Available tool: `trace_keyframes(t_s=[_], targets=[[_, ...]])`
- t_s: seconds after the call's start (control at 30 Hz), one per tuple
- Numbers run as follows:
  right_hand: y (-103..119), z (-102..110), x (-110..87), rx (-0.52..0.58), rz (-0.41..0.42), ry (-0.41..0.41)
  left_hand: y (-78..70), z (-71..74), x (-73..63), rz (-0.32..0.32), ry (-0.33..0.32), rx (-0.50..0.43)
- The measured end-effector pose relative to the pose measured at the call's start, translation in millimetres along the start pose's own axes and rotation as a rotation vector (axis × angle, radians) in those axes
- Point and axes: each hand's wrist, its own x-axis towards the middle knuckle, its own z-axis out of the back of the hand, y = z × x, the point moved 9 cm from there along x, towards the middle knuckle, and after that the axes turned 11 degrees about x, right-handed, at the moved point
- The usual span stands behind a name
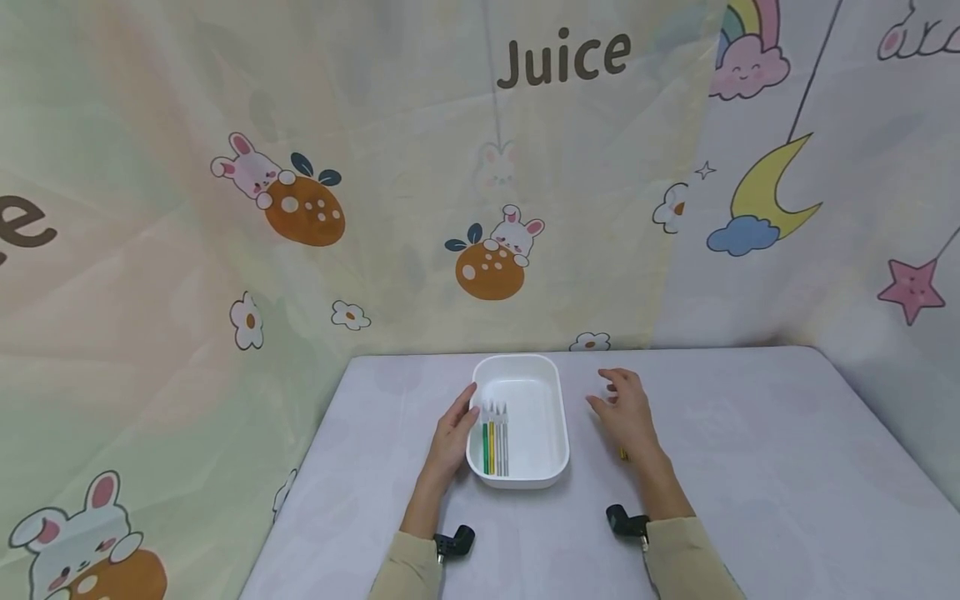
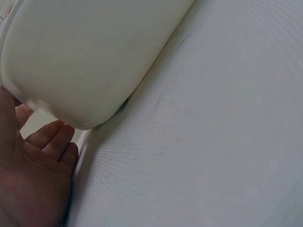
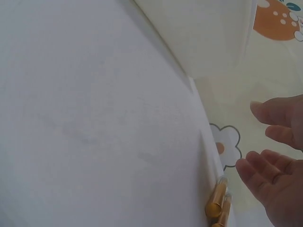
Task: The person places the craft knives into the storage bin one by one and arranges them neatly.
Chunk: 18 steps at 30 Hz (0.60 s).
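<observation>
A white rectangular tray (image 1: 528, 479) with rounded corners stands on the table. My left hand (image 1: 450, 442) holds its left side, with the thumb at the rim; in the left wrist view, other fingers (image 2: 59, 142) lie against the outside near a corner. Several slim pen-like sticks (image 1: 491, 446), green, yellow and silvery with pale pointed tips, lie side by side at the tray's left. To the right, my right hand (image 1: 630, 417) is above the table, thumb and fingers apart and nothing between them. Gold-coloured sticks (image 3: 216, 201) lie below it, mostly hidden by the hand in the head view.
A pale cloth covers the table (image 1: 750, 467), whose far edge meets a printed curtain (image 1: 405, 167) with rabbits, fruit and flowers. Another curtain hangs at the left. Black wrist devices (image 1: 626, 521) sit near both cuffs.
</observation>
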Motion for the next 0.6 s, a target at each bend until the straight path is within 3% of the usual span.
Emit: trace_keyframes(t_s=[0.6], targets=[[-19,10,0.4,-0.035,-0.114,0.022,1.3,0.7,0.7,0.015,0.0,-0.007]])
